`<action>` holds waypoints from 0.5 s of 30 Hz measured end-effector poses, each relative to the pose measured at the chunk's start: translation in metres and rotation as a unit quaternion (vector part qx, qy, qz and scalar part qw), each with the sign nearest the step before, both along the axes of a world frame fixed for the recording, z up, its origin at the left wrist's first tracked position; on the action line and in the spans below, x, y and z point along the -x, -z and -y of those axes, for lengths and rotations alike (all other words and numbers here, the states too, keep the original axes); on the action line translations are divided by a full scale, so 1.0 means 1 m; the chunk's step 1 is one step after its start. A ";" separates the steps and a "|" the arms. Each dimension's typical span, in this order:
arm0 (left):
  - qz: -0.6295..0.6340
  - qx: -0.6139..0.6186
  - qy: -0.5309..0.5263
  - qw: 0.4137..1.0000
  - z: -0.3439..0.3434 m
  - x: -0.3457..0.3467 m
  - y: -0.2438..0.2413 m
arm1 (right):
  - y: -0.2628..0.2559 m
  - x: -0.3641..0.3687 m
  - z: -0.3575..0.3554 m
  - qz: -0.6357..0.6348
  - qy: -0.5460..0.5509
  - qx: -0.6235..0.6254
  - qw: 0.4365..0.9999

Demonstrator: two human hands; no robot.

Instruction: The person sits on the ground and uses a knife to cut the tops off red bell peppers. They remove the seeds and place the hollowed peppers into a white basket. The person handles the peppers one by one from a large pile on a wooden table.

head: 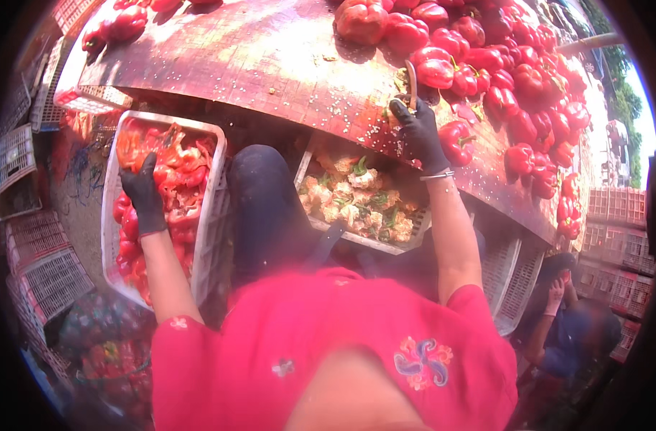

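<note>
My left hand (144, 196), in a black glove, is over a white plastic crate (216, 161) full of cut red bell peppers (185, 180). Its thumb and fingers lie against pepper pieces at the crate's far left; whether it grips one is unclear. My right hand (420, 132), also gloved in black, is shut on a slim curved tool (412, 81), perhaps a knife, at the table's near edge. Whole red bell peppers (435, 67) lie just beyond it, and one pepper (457, 143) sits right beside the hand. Below is a crate of pepper cores (360, 199) with green stems.
The tabletop (241, 59) is strewn with pale seeds. More peppers (123, 24) lie at its far left. Stacked crates (53, 275) stand at left, others (613, 242) at right. A net sack of peppers (109, 358) is at lower left. Another person (573, 334) sits at right.
</note>
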State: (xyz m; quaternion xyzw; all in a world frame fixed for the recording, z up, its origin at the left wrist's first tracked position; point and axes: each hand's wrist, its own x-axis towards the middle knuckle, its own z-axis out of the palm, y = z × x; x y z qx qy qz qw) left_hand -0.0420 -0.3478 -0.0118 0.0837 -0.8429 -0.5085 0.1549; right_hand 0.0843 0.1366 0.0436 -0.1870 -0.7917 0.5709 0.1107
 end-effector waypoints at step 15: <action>-0.113 0.073 0.631 0.764 -0.452 -0.116 -0.030 | 0.061 -0.123 -0.094 -0.190 0.320 0.078 0.925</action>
